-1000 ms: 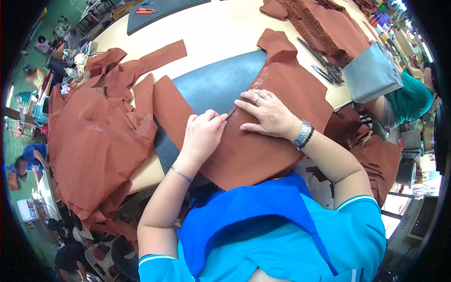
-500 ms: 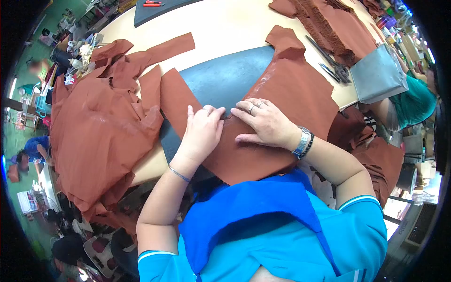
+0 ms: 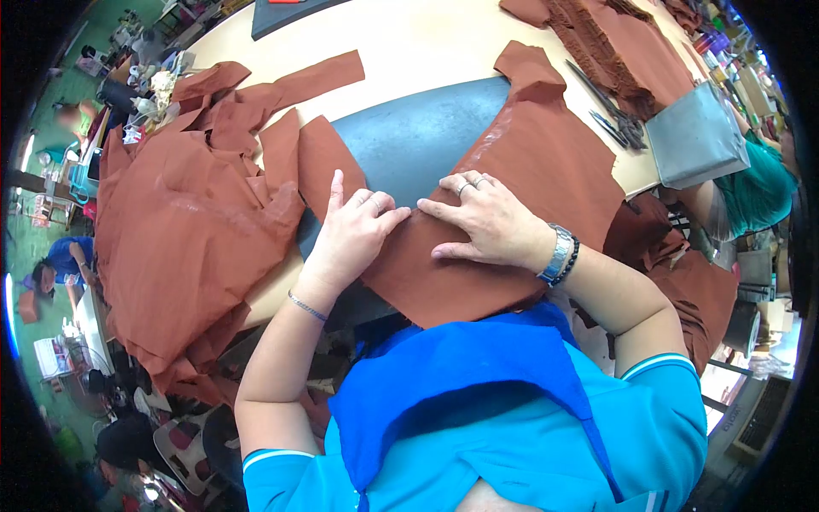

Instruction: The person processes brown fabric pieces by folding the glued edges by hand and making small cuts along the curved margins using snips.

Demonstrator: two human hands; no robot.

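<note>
A large reddish-brown leather-like piece lies over a dark board, its near corner by the blue apron. My left hand is at the piece's upper left edge, thumb and fingers pinched on it and one finger raised. Close to those fingertips, my right hand rests on the piece, its fingers bent at the same edge and its thumb apart. A narrower brown strip passes under my left hand. Metal rings show on both hands.
A heap of brown pieces covers the left side. Scissors and slim tools lie at the right, beside a grey box. More brown material is at the back right. Another person in green is at the far right.
My left hand has shifted a little left, one finger lifting. My right fingertips have moved near it along the edge. The view has shifted slightly, so the table items sit higher and further right.
</note>
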